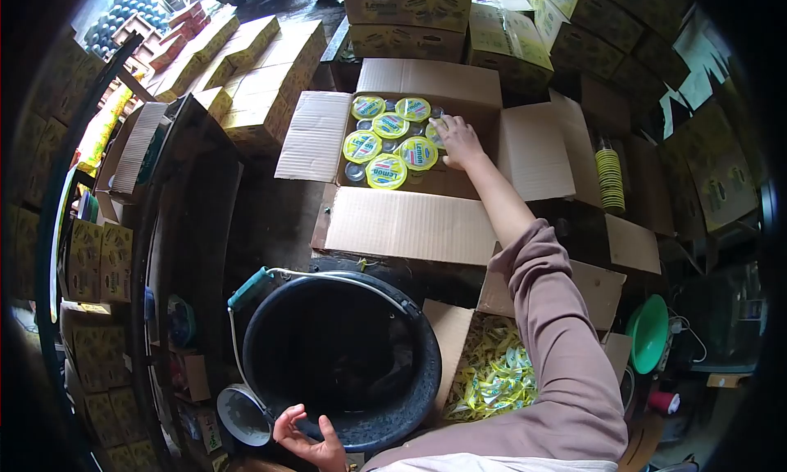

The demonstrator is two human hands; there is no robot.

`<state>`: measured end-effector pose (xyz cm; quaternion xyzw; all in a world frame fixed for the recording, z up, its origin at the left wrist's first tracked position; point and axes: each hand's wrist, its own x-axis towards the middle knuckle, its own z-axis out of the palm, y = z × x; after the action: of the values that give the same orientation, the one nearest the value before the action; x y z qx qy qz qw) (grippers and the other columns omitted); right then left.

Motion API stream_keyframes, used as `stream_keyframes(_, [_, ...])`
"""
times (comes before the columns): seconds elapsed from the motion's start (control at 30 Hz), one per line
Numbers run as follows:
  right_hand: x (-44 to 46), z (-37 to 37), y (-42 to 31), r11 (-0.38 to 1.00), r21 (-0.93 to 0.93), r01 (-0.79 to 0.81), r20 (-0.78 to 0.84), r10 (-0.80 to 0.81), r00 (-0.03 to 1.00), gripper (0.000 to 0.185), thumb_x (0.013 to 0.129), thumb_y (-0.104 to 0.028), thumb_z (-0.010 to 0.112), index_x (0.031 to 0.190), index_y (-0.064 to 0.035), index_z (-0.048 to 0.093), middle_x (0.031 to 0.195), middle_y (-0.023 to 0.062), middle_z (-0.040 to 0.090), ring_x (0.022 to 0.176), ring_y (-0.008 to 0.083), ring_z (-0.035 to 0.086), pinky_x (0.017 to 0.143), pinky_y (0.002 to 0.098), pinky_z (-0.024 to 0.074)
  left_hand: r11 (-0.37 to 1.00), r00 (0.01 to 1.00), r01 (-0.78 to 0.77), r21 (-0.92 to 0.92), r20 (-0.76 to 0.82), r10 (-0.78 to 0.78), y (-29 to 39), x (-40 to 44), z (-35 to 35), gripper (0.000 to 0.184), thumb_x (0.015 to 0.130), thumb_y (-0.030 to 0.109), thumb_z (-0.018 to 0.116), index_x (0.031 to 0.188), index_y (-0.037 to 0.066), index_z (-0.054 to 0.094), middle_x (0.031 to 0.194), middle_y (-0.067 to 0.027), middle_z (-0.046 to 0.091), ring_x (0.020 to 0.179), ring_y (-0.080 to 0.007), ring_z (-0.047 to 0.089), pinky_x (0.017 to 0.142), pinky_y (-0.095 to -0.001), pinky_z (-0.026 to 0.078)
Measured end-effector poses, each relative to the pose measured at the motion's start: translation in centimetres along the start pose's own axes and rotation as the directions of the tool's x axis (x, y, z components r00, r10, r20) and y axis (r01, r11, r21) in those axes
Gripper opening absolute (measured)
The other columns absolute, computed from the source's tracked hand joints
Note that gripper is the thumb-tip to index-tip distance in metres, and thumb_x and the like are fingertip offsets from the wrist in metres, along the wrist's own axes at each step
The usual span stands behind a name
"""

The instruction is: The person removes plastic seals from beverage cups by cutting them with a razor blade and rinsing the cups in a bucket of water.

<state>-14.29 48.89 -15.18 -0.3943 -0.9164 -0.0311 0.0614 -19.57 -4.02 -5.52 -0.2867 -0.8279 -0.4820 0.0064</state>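
In the open cardboard box (402, 222) sit several plastic cups with yellow, green and white lids marked Lemon, such as the cup at the front (386, 171). My right hand (461, 142) reaches into the box's right side, its fingers curled over a lemon cup (436, 134) that they partly cover. Other clear cups lie beneath the lidded ones. Down at the near rim of a black bucket (426, 365) is my left hand (313, 441), empty, with thumb and fingers apart. Dark liquid seems to fill the bucket, though its depth is hard to see.
A box of yellow-green wrappers or strips (496, 374) stands right of the bucket. A stack of cups (609, 177) is in another open box. A white pail (244, 415), a green bowl (648, 333) and stacked cartons (410, 13) surround the work area.
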Motion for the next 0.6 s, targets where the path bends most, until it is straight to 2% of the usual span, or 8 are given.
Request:
stream_keyframes(0.13, [-1.0, -0.5, -0.3, 0.984, 0.064, -0.165, 0.033, 0.164, 0.986, 0.069, 0.055, -0.012, 0.073, 0.118, -0.0184, 0.046, 0.114, 0.011, 0.039, 0.111, 0.0286, 0.042, 0.09, 0.0406, 0.0426, 0.999, 1.0, 0.011, -0.031, 0.009, -0.01, -0.2, -0.3, -0.1, 0.047, 0.075, 0.008, 0.057, 0.116, 0.007, 0.035, 0.103, -0.0079, 0.045, 0.097, -0.0176, 0.045, 0.083, -0.0288, 0.036])
stream_keyframes(0.27, [-3.5, -1.7, 0.0, 0.902, 0.303, -0.307, -0.072, 0.343, 0.937, 0.058, 0.053, -0.013, 0.073, 0.106, -0.0142, 0.049, 0.111, 0.0121, 0.038, 0.101, 0.03, 0.048, 0.081, 0.0379, 0.0486, 0.995, 1.0, 0.0, -0.099, -0.012, -0.001, -0.6, -0.3, -0.1, 0.048, 0.071, 0.003, 0.058, 0.113, 0.004, 0.034, 0.098, -0.0106, 0.046, 0.094, -0.019, 0.046, 0.081, -0.0293, 0.036])
stream_keyframes(0.3, [-4.5, -2.3, 0.3, 0.915, 0.303, -0.265, -0.18, 0.328, 0.927, 0.056, 0.052, -0.013, 0.073, 0.103, -0.0121, 0.05, 0.108, 0.0121, 0.042, 0.098, 0.0293, 0.05, 0.08, 0.0362, 0.0487, 0.993, 1.0, -0.027, -0.113, -0.017, 0.025, -0.9, -0.3, -0.1, 0.048, 0.07, 0.001, 0.057, 0.112, 0.004, 0.034, 0.101, -0.0113, 0.045, 0.094, -0.0191, 0.047, 0.079, -0.029, 0.036])
stream_keyframes(0.4, [-9.5, -8.1, -0.5, 0.899, 0.383, -0.212, -0.29, 0.335, 0.896, 0.057, 0.052, -0.015, 0.074, 0.103, -0.0105, 0.049, 0.103, 0.0118, 0.046, 0.094, 0.0283, 0.052, 0.08, 0.0351, 0.0484, 0.985, 0.997, -0.061, -0.161, -0.057, 0.052, -0.5, 0.0, 0.0, 0.047, 0.07, 0.001, 0.057, 0.112, 0.003, 0.035, 0.106, -0.0124, 0.044, 0.092, -0.019, 0.047, 0.076, -0.0284, 0.037])
stream_keyframes(0.5, [-17.0, -14.2, -2.4, 0.907, 0.419, -0.044, -0.49, 0.267, 0.83, 0.073, 0.052, -0.019, 0.075, 0.117, -0.0062, 0.044, 0.101, 0.0134, 0.052, 0.095, 0.0304, 0.052, 0.085, 0.0381, 0.0446, 0.961, 0.975, -0.219, -0.17, -0.063, 0.211, -1.1, -0.1, -0.4, 0.048, 0.07, -0.003, 0.055, 0.113, 0.006, 0.037, 0.121, -0.0128, 0.038, 0.093, -0.0178, 0.048, 0.076, -0.0274, 0.038])
stream_keyframes(0.53, [-20.1, -16.8, -3.7, 0.876, 0.475, -0.082, -0.407, 0.301, 0.862, 0.087, 0.051, -0.021, 0.076, 0.126, -0.0032, 0.036, 0.102, 0.0146, 0.054, 0.097, 0.0314, 0.052, 0.087, 0.0383, 0.0428, 0.955, 0.969, -0.246, -0.164, -0.057, 0.24, -0.7, -0.2, -0.4, 0.049, 0.069, -0.003, 0.055, 0.113, 0.006, 0.037, 0.121, -0.0134, 0.037, 0.095, -0.0188, 0.047, 0.078, -0.0285, 0.038])
stream_keyframes(0.57, [-23.4, -18.9, -4.8, 0.854, 0.519, -0.016, -0.41, 0.265, 0.872, 0.101, 0.05, -0.021, 0.077, 0.133, -0.0024, 0.024, 0.102, 0.0152, 0.055, 0.096, 0.0315, 0.053, 0.086, 0.0374, 0.0432, 0.933, 0.938, -0.345, -0.106, -0.083, 0.337, -0.6, -0.2, -0.2, 0.05, 0.067, -0.004, 0.057, 0.112, 0.006, 0.037, 0.12, -0.0136, 0.038, 0.097, -0.0203, 0.046, 0.082, -0.03, 0.037])
stream_keyframes(0.6, [-26.9, -20.5, -6.2, 0.81, 0.587, 0.009, -0.375, 0.262, 0.889, 0.103, 0.05, -0.02, 0.077, 0.134, -0.002, 0.021, 0.101, 0.0155, 0.056, 0.095, 0.0314, 0.054, 0.086, 0.0373, 0.0434, 0.899, 0.897, -0.437, -0.04, -0.095, 0.432, -0.2, -0.5, -0.6, 0.052, 0.066, -0.004, 0.058, 0.112, 0.006, 0.037, 0.119, -0.0139, 0.038, 0.099, -0.0217, 0.045, 0.085, -0.0315, 0.036])
